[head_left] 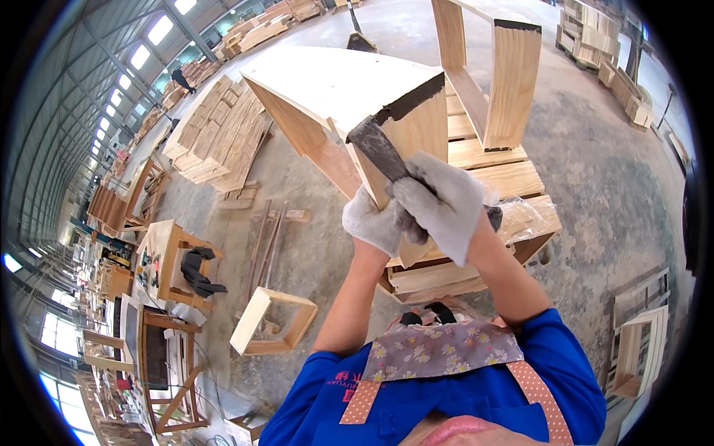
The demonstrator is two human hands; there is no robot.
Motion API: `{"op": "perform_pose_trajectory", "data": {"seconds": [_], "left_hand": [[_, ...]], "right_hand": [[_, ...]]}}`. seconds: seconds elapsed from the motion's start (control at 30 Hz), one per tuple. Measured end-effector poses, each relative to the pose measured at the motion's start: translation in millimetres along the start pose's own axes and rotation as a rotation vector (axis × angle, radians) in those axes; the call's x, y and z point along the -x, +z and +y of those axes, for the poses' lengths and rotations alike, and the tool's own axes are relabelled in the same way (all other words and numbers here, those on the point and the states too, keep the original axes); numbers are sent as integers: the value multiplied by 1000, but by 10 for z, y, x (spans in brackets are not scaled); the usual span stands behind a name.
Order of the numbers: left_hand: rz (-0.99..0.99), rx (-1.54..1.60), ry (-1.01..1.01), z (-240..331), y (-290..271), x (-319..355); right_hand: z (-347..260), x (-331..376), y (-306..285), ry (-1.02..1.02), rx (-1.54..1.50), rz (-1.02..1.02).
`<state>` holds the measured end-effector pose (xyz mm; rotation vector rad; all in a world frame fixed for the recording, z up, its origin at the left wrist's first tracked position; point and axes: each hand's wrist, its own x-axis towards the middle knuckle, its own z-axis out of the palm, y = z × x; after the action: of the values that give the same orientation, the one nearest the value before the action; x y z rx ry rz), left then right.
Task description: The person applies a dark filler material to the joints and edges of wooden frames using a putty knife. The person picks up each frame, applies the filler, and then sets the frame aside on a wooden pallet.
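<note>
A pale wooden box [416, 126] with a white top stands in front of me, an uneven dark band [410, 98] along its near top edge. My right hand [444, 197], in a grey-white work glove, is closed on the lower end of a flat dark strip [379, 150]. The strip slants up to the box's near corner and touches it there. Just left and below, my left hand [374, 221], also gloved, is closed around the lower part of the box's near edge. Its fingertips are partly hidden behind the right hand. Both gloves look stained at the fingers.
A second open wooden box [513, 85] with a dark-coated edge stands behind right, on a slatted wooden stack [498, 178]. Plastic wrap [524, 219] lies near my right forearm. A small wooden frame [275, 321] and long bars [269, 241] lie on the floor at left, near a workbench [175, 260].
</note>
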<state>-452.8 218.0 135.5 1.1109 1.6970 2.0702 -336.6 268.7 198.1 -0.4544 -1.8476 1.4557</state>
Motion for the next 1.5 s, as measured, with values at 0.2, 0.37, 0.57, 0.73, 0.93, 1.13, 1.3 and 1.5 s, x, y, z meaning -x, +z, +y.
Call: {"op": "perform_pose_trajectory", "data": {"seconds": [0.2, 0.37, 0.57, 0.73, 0.93, 1.13, 1.3, 1.5], "left_hand": [[-4, -122, 100, -75, -63, -24], [23, -141, 81, -126, -30, -42], [24, -115, 78, -40, -1, -38], [7, -48, 40, 27, 41, -36], [-24, -80, -9, 67, 12, -27], [-35, -131, -2, 78, 4, -33], [-17, -82, -19, 59, 14, -39], [-12, -56, -12, 74, 26, -29]], "right_hand": [[-72, 55, -33, 140, -47, -68], [-177, 51, -127, 62, 70, -71], [-300, -110, -371, 100, 273, -120], [-431, -296, -661, -287, 848, -143], [-665, -440, -1001, -191, 1099, -128], [-756, -258, -1122, 92, 802, 73], [-724, -131, -896, -106, 813, -78], [-624, -328, -819, -649, 1108, -8]]}}
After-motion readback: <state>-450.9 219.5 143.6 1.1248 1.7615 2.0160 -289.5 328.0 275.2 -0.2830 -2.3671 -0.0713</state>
